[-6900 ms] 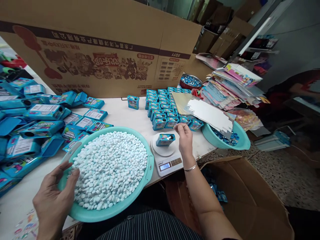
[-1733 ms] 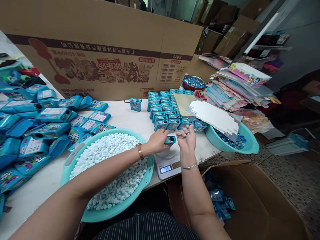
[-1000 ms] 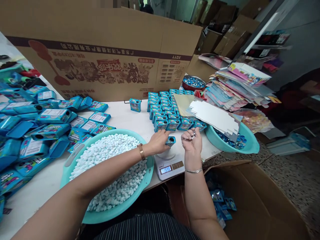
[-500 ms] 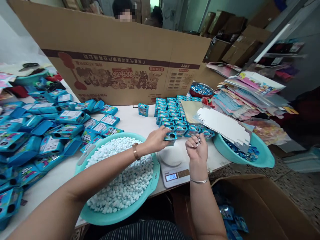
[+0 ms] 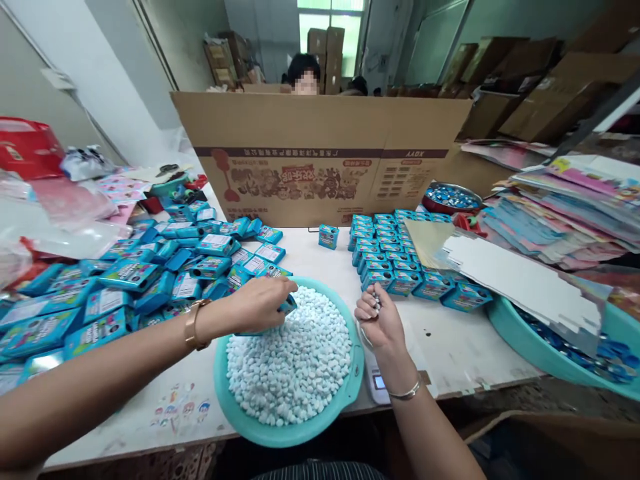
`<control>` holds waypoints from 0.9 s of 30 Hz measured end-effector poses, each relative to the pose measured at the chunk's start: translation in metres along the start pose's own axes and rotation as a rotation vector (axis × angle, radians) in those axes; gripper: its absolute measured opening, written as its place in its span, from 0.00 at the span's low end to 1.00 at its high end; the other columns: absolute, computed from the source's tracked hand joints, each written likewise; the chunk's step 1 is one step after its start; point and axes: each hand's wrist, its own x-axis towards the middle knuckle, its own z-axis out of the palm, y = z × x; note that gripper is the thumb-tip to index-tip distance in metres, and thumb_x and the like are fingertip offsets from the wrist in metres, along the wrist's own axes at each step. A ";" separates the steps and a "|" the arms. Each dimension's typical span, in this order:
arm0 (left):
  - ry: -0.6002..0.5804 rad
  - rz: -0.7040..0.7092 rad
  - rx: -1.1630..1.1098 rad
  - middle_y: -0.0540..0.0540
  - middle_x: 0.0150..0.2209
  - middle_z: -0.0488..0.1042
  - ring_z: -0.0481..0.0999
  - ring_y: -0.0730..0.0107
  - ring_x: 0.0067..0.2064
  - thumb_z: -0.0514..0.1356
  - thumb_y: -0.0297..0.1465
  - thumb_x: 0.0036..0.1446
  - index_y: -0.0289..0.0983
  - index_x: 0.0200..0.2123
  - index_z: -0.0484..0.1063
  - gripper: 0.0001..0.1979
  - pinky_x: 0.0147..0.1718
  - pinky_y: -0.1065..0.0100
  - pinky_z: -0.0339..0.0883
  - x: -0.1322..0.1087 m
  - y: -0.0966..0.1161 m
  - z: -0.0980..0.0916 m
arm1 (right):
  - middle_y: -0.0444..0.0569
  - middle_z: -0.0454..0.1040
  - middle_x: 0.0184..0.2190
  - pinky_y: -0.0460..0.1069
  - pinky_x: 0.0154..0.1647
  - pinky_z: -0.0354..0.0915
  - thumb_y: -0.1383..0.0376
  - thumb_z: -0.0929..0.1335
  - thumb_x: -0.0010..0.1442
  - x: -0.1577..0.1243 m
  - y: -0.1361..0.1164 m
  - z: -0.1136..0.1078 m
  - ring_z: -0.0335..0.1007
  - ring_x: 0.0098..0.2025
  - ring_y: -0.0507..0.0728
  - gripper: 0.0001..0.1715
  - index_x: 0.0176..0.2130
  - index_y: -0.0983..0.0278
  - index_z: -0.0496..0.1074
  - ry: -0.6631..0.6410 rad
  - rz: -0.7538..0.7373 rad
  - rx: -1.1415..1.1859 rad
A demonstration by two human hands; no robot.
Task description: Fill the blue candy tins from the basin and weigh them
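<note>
The left hand [image 5: 260,303] grips a little blue tin [image 5: 289,305] low over the white candies [image 5: 295,353] in the big green bowl [image 5: 300,437], maybe so none spill, while the right hand [image 5: 381,320] curls shut on small bits [image 5: 377,303] above the scale [image 5: 376,385].

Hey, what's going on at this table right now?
A person is working at a table covered in blue tins. Their left hand holds a small blue tin just over the white candies in a teal basin. The right hand, beside the basin above a scale, is curled around small pale pieces. Behind stand rows of tins; a loose pile lies left.
</note>
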 end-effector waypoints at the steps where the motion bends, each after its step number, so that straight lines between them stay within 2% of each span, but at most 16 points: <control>1: -0.008 -0.004 0.000 0.40 0.44 0.77 0.77 0.55 0.41 0.57 0.27 0.47 0.39 0.50 0.72 0.24 0.35 0.62 0.67 -0.003 -0.002 0.003 | 0.31 0.54 0.16 0.39 0.12 0.49 0.61 0.73 0.58 0.000 0.004 0.002 0.47 0.12 0.43 0.18 0.28 0.62 0.61 -0.005 0.015 -0.005; 7: 0.070 0.032 -0.042 0.40 0.52 0.76 0.77 0.54 0.47 0.56 0.29 0.51 0.41 0.62 0.62 0.32 0.41 0.62 0.67 -0.027 0.000 -0.014 | 0.31 0.54 0.15 0.39 0.12 0.47 0.62 0.72 0.60 -0.008 0.005 0.012 0.47 0.12 0.42 0.17 0.28 0.62 0.61 0.032 0.047 0.047; 11: -0.035 0.057 -0.043 0.36 0.54 0.75 0.77 0.51 0.49 0.58 0.24 0.44 0.38 0.63 0.62 0.38 0.42 0.61 0.68 -0.033 0.000 -0.009 | 0.31 0.54 0.15 0.38 0.12 0.47 0.62 0.72 0.61 -0.010 0.004 0.013 0.46 0.12 0.42 0.17 0.28 0.62 0.61 0.032 0.017 0.045; 13: -0.046 0.069 -0.062 0.35 0.55 0.75 0.76 0.50 0.51 0.58 0.24 0.43 0.38 0.64 0.61 0.40 0.44 0.60 0.68 -0.034 -0.002 -0.005 | 0.31 0.54 0.15 0.38 0.12 0.47 0.62 0.72 0.60 -0.010 0.006 0.010 0.46 0.12 0.42 0.18 0.28 0.62 0.61 0.022 0.016 0.027; 19: -0.025 0.073 -0.049 0.37 0.55 0.75 0.76 0.50 0.49 0.57 0.27 0.47 0.40 0.66 0.57 0.40 0.43 0.60 0.67 -0.040 0.001 -0.016 | 0.31 0.54 0.16 0.39 0.12 0.48 0.61 0.72 0.60 -0.010 0.003 0.006 0.47 0.12 0.43 0.18 0.28 0.62 0.60 -0.008 0.024 0.013; 24: -0.118 0.076 -0.016 0.34 0.58 0.72 0.75 0.49 0.53 0.57 0.26 0.46 0.35 0.67 0.54 0.42 0.47 0.60 0.67 -0.034 0.004 -0.015 | 0.31 0.53 0.15 0.38 0.11 0.47 0.62 0.71 0.62 -0.012 0.005 0.008 0.45 0.12 0.43 0.18 0.27 0.62 0.60 0.057 0.050 0.045; 27: -0.032 0.049 -0.056 0.35 0.60 0.71 0.75 0.50 0.53 0.58 0.28 0.49 0.36 0.68 0.53 0.41 0.47 0.60 0.68 -0.033 -0.001 -0.014 | 0.31 0.54 0.15 0.38 0.11 0.47 0.63 0.70 0.63 -0.013 0.005 0.008 0.46 0.12 0.42 0.17 0.27 0.62 0.61 0.087 0.052 0.080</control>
